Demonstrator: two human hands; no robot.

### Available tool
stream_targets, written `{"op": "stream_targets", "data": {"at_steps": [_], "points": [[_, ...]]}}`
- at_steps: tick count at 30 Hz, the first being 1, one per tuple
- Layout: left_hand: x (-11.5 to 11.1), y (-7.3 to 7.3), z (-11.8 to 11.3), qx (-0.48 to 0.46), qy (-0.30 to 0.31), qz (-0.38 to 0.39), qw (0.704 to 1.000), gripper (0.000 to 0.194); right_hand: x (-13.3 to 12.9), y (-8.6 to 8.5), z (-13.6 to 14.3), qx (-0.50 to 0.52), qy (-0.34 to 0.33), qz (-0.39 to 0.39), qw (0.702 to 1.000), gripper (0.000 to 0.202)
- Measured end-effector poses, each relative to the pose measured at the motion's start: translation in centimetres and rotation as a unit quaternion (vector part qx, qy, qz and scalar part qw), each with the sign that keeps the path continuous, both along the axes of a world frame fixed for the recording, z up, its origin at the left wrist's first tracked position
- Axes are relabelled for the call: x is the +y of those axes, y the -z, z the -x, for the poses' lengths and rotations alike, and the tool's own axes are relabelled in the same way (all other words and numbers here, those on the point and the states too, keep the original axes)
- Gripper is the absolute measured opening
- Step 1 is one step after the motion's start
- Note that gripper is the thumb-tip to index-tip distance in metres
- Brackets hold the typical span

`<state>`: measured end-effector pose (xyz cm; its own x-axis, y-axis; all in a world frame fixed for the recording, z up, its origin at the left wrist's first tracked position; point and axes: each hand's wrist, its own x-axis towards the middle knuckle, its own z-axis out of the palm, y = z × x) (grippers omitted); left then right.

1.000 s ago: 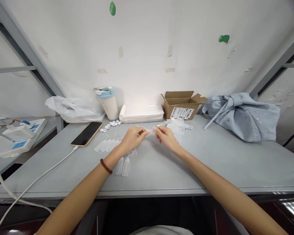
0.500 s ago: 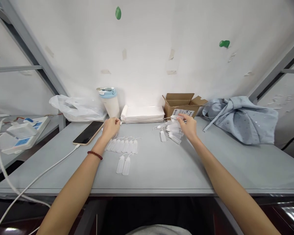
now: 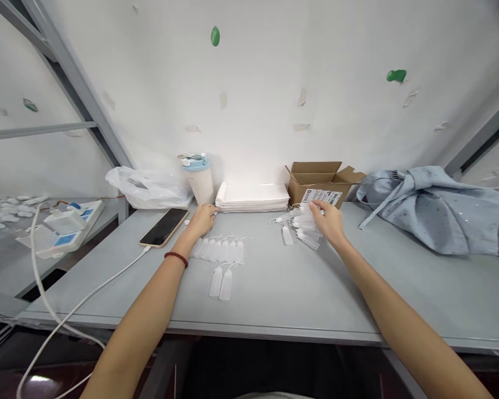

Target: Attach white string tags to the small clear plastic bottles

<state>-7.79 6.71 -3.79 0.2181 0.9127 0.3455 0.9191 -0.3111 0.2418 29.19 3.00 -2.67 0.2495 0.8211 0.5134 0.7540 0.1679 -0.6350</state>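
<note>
In the head view, my right hand (image 3: pixel 329 220) pinches a white translucent tag (image 3: pixel 306 209) at the right-hand pile, in front of the cardboard box. Beneath it lie several loose tags (image 3: pixel 305 227) with thin white strings, heaped at different angles. My left hand (image 3: pixel 202 220), with a red bead bracelet at the wrist, rests on the table, fingers stretched toward the left corner of a stack of white paper (image 3: pixel 253 195). Below that hand, several tags (image 3: pixel 220 250) form a tight row, partly covered by the hand. Two more tags (image 3: pixel 221 282) lie side by side nearer the front edge.
A phone (image 3: pixel 164 227) on a white charging cable (image 3: pixel 91 293) lies at left. Along the wall stand a plastic bag (image 3: pixel 149 191), a blue-lidded cup (image 3: pixel 201 183) and an open cardboard box (image 3: pixel 297 185). Light-blue cloth (image 3: pixel 436 213) lies at right.
My left hand has gone from a closed fist to stretched fingers by the paper stack. My right hand stays at the tag pile. The whole view has shifted slightly.
</note>
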Motion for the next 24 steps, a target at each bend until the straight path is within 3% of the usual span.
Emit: {"op": "stream_targets", "data": {"at_steps": [12, 15, 20, 22, 24], "points": [[-0.4, -0.5, 0.1, 0.038, 0.013, 0.031, 0.999, 0.025, -0.2, -0.3, -0.1, -0.027, 0.0, 0.012, 1.0, 0.063], [-0.6, -0.6, 0.0, 0.044, 0.005, 0.037, 0.998, 0.022, -0.1, -0.1, -0.1, -0.042, 0.001, 0.001, 0.999, 0.062], [-1.0, -0.6, -0.3, 0.043, -0.007, 0.043, 0.998, 0.017, -1.8, -0.6, 1.8, -0.133, 0.096, -0.072, 0.984, 0.041], [-1.2, -0.8, -0.7, 0.037, -0.005, 0.04, 0.999, 0.017, -3.1, -0.9, 3.9, -0.136, 0.049, -0.085, 0.986, 0.03], [-1.5, -1.2, -1.2, 0.03, 0.003, 0.033, 0.999, 0.018, -4.5, -1.3, 6.5, -0.113, -0.08, -0.048, 0.989, 0.02]]}}
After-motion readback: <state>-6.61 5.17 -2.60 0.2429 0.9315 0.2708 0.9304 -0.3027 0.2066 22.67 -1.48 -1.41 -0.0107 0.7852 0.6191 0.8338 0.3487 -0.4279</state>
